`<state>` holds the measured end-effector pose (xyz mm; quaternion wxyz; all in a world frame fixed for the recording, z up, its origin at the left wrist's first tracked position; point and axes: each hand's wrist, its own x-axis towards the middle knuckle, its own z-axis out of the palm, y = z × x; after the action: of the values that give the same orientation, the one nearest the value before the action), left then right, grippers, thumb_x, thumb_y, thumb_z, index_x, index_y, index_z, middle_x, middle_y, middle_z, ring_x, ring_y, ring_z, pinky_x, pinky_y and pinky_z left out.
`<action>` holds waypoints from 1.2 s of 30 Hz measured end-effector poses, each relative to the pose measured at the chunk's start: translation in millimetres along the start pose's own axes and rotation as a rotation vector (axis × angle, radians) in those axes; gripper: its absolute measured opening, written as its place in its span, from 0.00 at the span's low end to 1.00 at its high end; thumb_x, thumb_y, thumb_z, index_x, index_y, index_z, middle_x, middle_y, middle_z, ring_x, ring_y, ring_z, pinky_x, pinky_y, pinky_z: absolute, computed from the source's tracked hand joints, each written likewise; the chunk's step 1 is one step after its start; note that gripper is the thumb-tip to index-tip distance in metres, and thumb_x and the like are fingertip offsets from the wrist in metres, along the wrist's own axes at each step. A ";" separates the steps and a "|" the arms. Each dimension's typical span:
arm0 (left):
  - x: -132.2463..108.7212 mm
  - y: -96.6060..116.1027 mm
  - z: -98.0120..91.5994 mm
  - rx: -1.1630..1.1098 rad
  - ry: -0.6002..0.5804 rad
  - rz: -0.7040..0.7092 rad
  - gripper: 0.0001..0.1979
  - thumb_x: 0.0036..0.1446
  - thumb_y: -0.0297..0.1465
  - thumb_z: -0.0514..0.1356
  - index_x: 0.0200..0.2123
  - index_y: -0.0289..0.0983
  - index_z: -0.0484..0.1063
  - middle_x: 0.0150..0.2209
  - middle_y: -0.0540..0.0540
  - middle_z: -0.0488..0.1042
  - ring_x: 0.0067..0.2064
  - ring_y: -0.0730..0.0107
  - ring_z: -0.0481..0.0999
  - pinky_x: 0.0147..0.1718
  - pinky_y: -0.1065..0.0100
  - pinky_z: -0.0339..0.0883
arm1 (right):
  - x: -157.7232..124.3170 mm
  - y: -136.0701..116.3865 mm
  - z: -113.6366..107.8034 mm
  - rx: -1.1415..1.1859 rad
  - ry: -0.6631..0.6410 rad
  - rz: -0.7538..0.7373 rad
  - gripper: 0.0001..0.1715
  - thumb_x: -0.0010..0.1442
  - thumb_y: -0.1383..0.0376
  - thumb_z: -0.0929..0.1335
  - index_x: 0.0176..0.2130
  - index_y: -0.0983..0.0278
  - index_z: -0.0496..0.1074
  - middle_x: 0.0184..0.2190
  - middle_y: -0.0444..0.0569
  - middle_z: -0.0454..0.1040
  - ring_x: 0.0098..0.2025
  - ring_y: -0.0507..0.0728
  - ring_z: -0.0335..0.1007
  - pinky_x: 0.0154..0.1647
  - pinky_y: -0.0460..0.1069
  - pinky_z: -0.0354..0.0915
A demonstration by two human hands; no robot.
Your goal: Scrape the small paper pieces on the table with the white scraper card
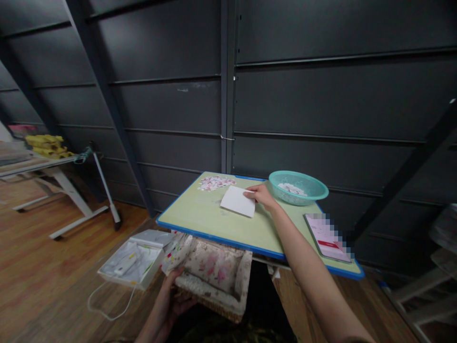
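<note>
My right hand point(262, 195) pinches the edge of a white square card point(238, 202) just over the yellow-green tabletop point(200, 214). Left of the card lies a pile of small white and reddish paper pieces point(215, 183). Below the table's front edge, my left hand point(174, 295) grips the near left side of a lined basket point(246, 276). This basket is stained pale grey inside, with pinkish patches on its bottom and colourful bits along its left side. Its far rim sits beneath the tabletop.
A teal plastic basin point(317, 189) holding white pieces stands at the table's back right. Nearer lies a partly blurred tablet point(324, 238). On the floor at left is an open white box point(143, 281) with a cable. A wheeled table point(71, 190) bears yellow objects point(48, 146).
</note>
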<state>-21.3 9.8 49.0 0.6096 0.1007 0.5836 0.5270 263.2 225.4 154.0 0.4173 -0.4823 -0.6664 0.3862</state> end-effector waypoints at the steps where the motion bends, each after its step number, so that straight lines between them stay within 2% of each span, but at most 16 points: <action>1: 0.8 -0.7 -0.8 0.000 -0.001 -0.001 0.20 0.51 0.36 0.61 0.47 0.37 0.63 0.27 0.48 0.71 0.26 0.61 0.76 0.33 0.51 0.74 | -0.1 -0.2 0.1 -0.010 0.002 0.000 0.21 0.41 0.57 0.69 0.30 0.72 0.77 0.19 0.45 0.68 0.22 0.50 0.56 0.22 0.45 0.50; 6: 2.6 -3.1 -3.6 0.001 -0.007 -0.018 0.23 0.50 0.37 0.62 0.48 0.37 0.62 0.28 0.48 0.71 0.27 0.61 0.76 0.36 0.50 0.73 | -0.7 0.2 1.4 -0.074 -0.121 0.016 0.21 0.42 0.58 0.69 0.30 0.72 0.78 0.20 0.45 0.68 0.22 0.49 0.55 0.21 0.45 0.49; 12: -2.4 -2.2 -2.6 0.015 -0.032 0.018 0.20 0.50 0.37 0.62 0.45 0.38 0.63 0.28 0.47 0.72 0.28 0.61 0.76 0.34 0.51 0.74 | -2.7 -4.5 1.3 -0.066 -0.107 0.015 0.22 0.42 0.58 0.70 0.33 0.73 0.78 0.22 0.48 0.71 0.23 0.50 0.58 0.21 0.45 0.51; 17: -1.2 -1.6 -2.4 0.012 -0.024 0.019 0.19 0.49 0.38 0.63 0.42 0.39 0.63 0.28 0.48 0.71 0.28 0.60 0.76 0.34 0.51 0.74 | -6.6 -9.9 0.1 -0.043 -0.244 0.047 0.23 0.40 0.58 0.71 0.34 0.72 0.77 0.22 0.47 0.72 0.22 0.49 0.58 0.21 0.45 0.52; 22: 0.7 -0.9 -1.2 0.005 -0.016 -0.002 0.17 0.50 0.37 0.62 0.42 0.39 0.63 0.26 0.49 0.70 0.26 0.61 0.75 0.33 0.51 0.74 | -6.8 -9.1 0.0 -0.018 -0.230 0.066 0.22 0.40 0.59 0.72 0.34 0.72 0.77 0.22 0.48 0.72 0.22 0.49 0.59 0.21 0.44 0.53; 28: 0.4 -0.7 -1.5 -0.001 0.017 -0.009 0.16 0.51 0.37 0.62 0.42 0.39 0.63 0.26 0.49 0.70 0.25 0.62 0.75 0.32 0.51 0.74 | -7.5 -8.0 3.0 0.002 -0.326 0.074 0.21 0.39 0.59 0.73 0.33 0.71 0.77 0.20 0.45 0.70 0.22 0.49 0.60 0.21 0.44 0.53; 33: 1.8 -1.4 -1.6 -0.005 0.005 -0.003 0.17 0.51 0.36 0.62 0.43 0.37 0.64 0.27 0.48 0.72 0.26 0.60 0.76 0.32 0.51 0.74 | -7.9 -9.8 1.8 0.018 -0.267 0.105 0.18 0.38 0.61 0.73 0.31 0.70 0.75 0.20 0.45 0.71 0.22 0.50 0.62 0.20 0.44 0.54; 36: 2.6 -1.9 -2.3 -0.006 -0.001 -0.002 0.19 0.50 0.36 0.62 0.44 0.36 0.64 0.27 0.48 0.72 0.26 0.60 0.76 0.33 0.50 0.74 | -8.2 -9.1 3.2 0.008 -0.336 0.084 0.18 0.38 0.62 0.73 0.30 0.70 0.75 0.19 0.45 0.70 0.21 0.49 0.62 0.19 0.43 0.55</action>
<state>-22.8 9.8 45.4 0.6106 0.0987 0.5818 0.5281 258.9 215.0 159.7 0.2857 -0.4367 -0.7044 0.4811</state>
